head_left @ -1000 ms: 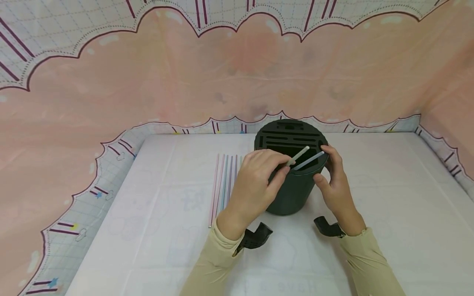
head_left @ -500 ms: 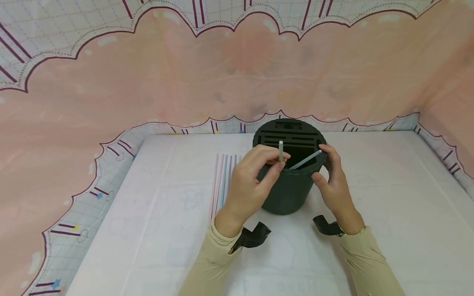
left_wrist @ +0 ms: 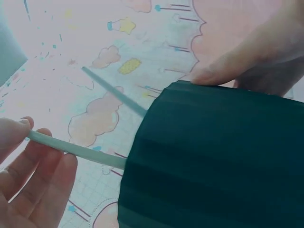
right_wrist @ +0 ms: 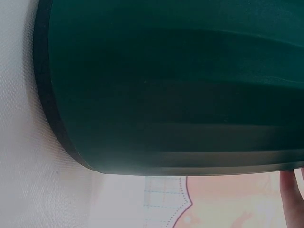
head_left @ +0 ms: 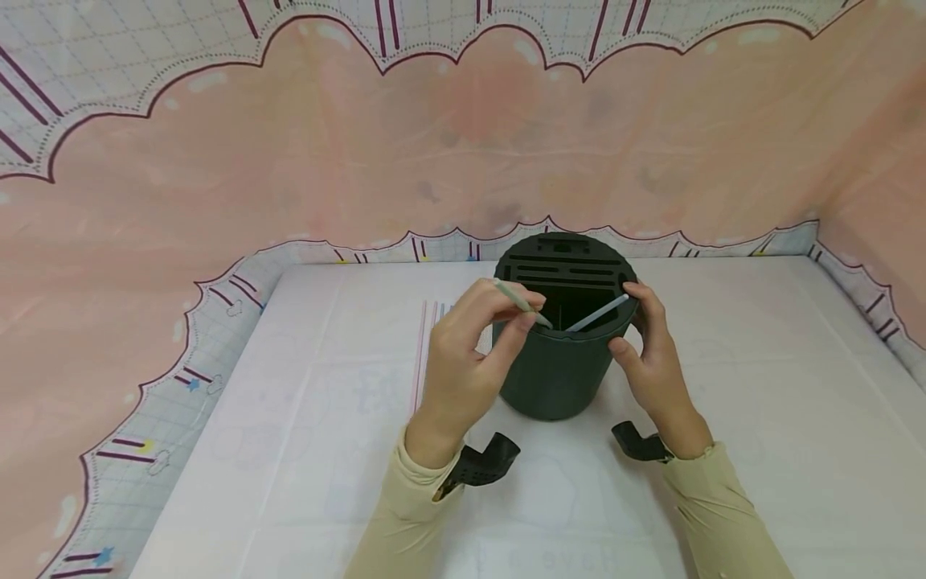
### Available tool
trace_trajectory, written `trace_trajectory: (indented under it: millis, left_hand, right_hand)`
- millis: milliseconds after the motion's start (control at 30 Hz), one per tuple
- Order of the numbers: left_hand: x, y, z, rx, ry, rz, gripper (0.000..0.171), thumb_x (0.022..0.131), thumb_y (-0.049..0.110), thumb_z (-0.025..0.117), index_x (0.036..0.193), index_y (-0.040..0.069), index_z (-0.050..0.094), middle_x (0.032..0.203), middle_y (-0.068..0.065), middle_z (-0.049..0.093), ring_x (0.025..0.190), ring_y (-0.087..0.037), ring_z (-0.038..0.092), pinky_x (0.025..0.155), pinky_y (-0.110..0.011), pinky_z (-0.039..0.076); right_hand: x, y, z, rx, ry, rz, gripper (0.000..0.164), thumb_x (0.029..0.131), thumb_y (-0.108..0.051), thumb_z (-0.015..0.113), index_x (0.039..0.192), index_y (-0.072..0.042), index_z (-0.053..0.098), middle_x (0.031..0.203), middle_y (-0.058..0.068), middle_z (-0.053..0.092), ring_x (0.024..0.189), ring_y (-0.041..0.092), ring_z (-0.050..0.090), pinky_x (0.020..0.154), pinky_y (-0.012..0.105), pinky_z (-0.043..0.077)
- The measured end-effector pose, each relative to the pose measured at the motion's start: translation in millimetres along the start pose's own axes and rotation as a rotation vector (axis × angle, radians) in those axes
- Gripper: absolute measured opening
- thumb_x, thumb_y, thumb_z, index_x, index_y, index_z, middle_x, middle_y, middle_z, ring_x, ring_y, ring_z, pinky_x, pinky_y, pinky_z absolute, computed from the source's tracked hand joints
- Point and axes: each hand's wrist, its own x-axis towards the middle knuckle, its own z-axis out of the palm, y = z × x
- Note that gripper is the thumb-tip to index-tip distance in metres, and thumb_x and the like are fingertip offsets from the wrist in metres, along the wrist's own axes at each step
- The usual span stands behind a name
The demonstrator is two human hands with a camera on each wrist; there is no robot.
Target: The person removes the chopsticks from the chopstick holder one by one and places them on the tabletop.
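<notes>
A dark green ribbed bucket-like holder (head_left: 553, 378) with a slotted part across the back of its top stands upright on the table. My left hand (head_left: 465, 354) pinches a pale green straw-like stick (head_left: 515, 297) between thumb and fingers, its far end inside the holder's front opening. In the left wrist view this stick (left_wrist: 95, 154) slants past the rim, and the fingers lie along it. A light blue stick (head_left: 596, 314) leans in the opening, its tip at the right rim. My right hand (head_left: 651, 354) grips that side of the rim, thumb in front, fingers behind.
Several thin pink, blue and purple sticks (head_left: 422, 346) lie side by side on the white table (head_left: 325, 450), partly hidden behind my left hand. A pink patterned cloth (head_left: 325, 177) rises behind the table. Black wrist mounts (head_left: 492, 462) stick out from both sleeves.
My left hand has shifted left, and the pale green stick has swung from leaning right, through upright, to leaning left. The right hand and the holder have barely moved.
</notes>
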Motion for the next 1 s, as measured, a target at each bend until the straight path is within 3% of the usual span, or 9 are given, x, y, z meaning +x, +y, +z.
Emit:
trace_trajectory:
  millis: [300,567,800,1000]
  left_hand:
    - [7.4,18.7,-12.5,-0.071,0.140,-0.073,0.013,0.080,-0.013,0.054,0.093,-0.011,0.054,0.091,-0.020,0.058,0.087,-0.022,0.059,0.075,-0.035,0.050]
    - [7.6,16.0,-21.0,-0.206,0.275,-0.083,0.015,0.085,-0.008,0.052,0.097,-0.017,0.050,0.086,-0.023,0.057,0.081,-0.027,0.057,0.072,-0.042,0.050]
    - [1.5,3.7,-25.9,-0.269,0.370,-0.075,0.024,0.088,0.004,0.054,0.100,-0.017,0.050,0.086,-0.016,0.060,0.078,-0.028,0.059,0.070,-0.044,0.050]
    - [3.3,8.2,-30.1,-0.292,0.440,-0.063,0.022,0.088,0.003,0.053,0.100,-0.016,0.050,0.084,-0.015,0.059,0.076,-0.029,0.058,0.066,-0.043,0.050]
  right_hand:
    - [1,-3,0,-0.005,-0.002,-0.003,0.070,0.083,-0.050,0.053,0.136,-0.012,0.028,0.140,0.005,0.030,0.124,0.021,0.034,0.102,0.041,0.025]
    - [1,-4,0,-0.009,0.001,0.004,0.070,0.083,-0.049,0.054,0.136,-0.012,0.028,0.140,0.005,0.031,0.123,0.022,0.035,0.102,0.038,0.025]
    - [1,-4,-1,-0.006,-0.001,0.007,0.070,0.083,-0.049,0.054,0.136,-0.012,0.028,0.140,0.005,0.030,0.124,0.023,0.034,0.102,0.046,0.024]
    - [1,-2,-1,-0.011,-0.003,0.013,0.071,0.082,-0.050,0.054,0.136,-0.012,0.028,0.140,0.005,0.030,0.124,0.025,0.034,0.101,0.047,0.023]
